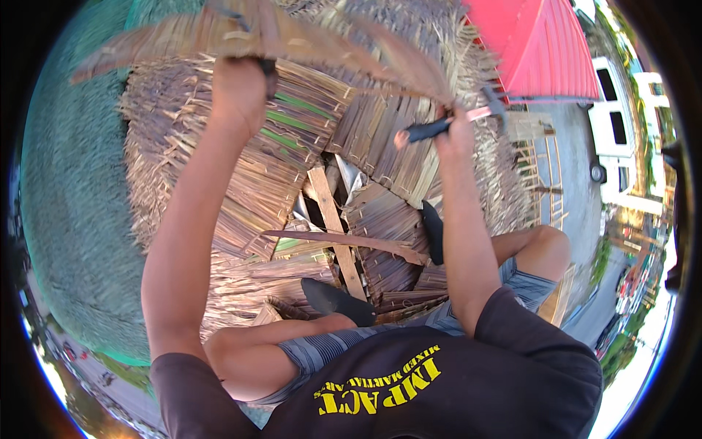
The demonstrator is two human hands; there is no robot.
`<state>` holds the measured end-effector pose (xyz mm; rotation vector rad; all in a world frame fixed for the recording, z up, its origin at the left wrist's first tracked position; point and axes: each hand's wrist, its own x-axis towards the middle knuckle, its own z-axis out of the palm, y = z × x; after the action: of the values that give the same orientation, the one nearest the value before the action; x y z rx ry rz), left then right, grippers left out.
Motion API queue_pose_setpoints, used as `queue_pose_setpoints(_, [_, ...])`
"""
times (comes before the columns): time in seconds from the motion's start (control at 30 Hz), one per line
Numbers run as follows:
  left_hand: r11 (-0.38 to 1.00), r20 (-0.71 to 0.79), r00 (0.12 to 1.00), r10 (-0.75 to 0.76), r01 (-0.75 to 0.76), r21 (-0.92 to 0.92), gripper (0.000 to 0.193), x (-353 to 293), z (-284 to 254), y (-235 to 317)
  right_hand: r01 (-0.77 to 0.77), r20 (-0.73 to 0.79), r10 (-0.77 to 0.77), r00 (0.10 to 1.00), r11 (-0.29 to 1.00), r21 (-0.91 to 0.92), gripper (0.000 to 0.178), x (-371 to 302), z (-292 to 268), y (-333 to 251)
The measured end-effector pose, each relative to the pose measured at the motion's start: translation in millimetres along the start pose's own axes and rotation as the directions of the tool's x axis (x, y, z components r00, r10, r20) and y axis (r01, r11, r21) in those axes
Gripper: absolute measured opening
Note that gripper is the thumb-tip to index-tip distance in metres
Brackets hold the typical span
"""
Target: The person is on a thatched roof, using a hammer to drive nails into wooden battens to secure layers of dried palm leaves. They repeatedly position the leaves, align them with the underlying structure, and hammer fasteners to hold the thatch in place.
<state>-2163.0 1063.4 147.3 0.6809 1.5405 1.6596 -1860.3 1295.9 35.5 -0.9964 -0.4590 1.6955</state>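
My right hand [457, 135] is closed round a hammer [428, 132] with a dark grip, its metal head pointing right. The same fingers touch the end of a curved strip of dried palm leaf [417, 62], and may pinch it. My left hand [240, 95] is raised at the upper left, closed on a dark-handled tool [269, 75] whose kind is blurred. Just above that hand a long brown palm-leaf piece [161, 40] spans the top, smeared by motion; whether the left fingers also hold it, I cannot tell.
I sit on a thatched roof [241, 168] among leaf panels [384, 139]. Between my feet a gap shows a wooden batten [329, 212], crossed by a loose brown strip [351, 239]. Green netting [73, 183] hangs left. A red roof [541, 51] and white van [610, 110] stand right.
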Motion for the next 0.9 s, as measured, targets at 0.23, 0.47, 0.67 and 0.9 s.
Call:
queue_pose_setpoints(0.23, [-0.356,-0.064,0.884,-0.464,-0.12,0.927,0.031,-49,-87,-92,0.175,-0.238,-0.201,0.95,0.976,-0.126,0.021,21,-77,-36])
queue_pose_setpoints(0.47, [0.755,-0.117,0.957,-0.266,0.283,0.591,0.026,-37,-62,-217,-0.283,-0.448,0.17,0.878,0.939,-0.198,0.038,-95,-176,104])
queue_pose_setpoints(0.67, [0.833,-0.514,0.738,-0.438,0.548,0.077,0.023,-3,-15,-303,-0.349,-0.508,0.246,0.826,0.93,-0.117,0.021,-120,-213,123])
queue_pose_setpoints(0.9, [0.689,-0.53,0.841,-0.105,0.446,0.571,0.025,-1,-6,-297,-0.694,-0.414,0.564,0.715,0.496,-0.522,0.017,-129,-212,69])
